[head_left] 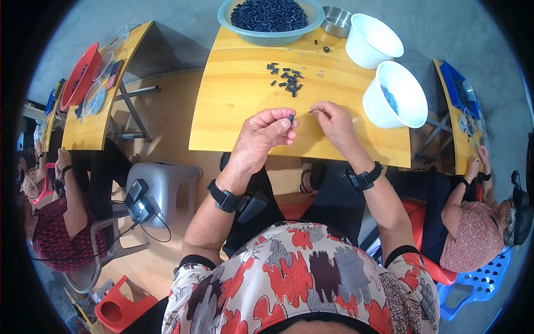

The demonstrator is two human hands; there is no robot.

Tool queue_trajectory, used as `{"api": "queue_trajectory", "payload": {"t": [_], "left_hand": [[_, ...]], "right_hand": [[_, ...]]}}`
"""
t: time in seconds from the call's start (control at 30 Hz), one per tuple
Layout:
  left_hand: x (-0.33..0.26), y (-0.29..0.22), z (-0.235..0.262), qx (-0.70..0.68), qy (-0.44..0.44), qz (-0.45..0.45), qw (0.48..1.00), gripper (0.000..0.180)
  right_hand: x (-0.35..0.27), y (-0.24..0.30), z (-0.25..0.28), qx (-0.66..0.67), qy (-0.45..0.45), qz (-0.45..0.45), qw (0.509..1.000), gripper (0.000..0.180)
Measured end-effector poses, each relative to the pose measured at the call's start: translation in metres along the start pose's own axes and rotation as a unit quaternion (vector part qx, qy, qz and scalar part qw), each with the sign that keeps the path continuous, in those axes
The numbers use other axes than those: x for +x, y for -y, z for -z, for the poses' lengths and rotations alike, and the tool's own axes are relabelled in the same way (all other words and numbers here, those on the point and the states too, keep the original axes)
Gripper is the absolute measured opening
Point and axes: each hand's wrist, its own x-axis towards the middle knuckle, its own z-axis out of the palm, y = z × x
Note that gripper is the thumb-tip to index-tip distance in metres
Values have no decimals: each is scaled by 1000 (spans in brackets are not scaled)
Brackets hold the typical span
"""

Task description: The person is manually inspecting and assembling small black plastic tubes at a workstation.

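Over the near half of the yellow wooden table (233, 117), my left hand (267, 131) pinches a small black part (291, 117) between thumb and fingertips. Just to its right, my right hand (334, 122) is closed in a pinch, with a tiny thing at the fingertips that is too small to name. The two hands are close but apart. Beyond them lies a loose pile of small black parts (292, 80), several of them short and tube-like. A few tiny pale bits (320, 72) are scattered right of the pile.
At the far edge stands a wide pale basin (228, 25) heaped with black parts, beside a round metal dish (336, 22). Two white tubs (372, 42) line the right side; the nearer tub (400, 114) holds small blue bits. People work at tables on both sides. A grey stool (167, 186) stands left.
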Motion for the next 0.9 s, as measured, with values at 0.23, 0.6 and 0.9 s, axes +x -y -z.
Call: {"api": "queue_trajectory", "payload": {"t": [0.23,0.6,0.9], "left_hand": [[-5,8,-3,37,-9,-3,999,20],[-8,21,6,59,-41,32,997,19],[3,29,11,53,-8,45,998,18]], "right_hand": [[-7,6,7,32,-9,24,999,10],[22,0,6,-133,8,65,989,12],[71,-9,14,-278,-61,48,958,29]]}}
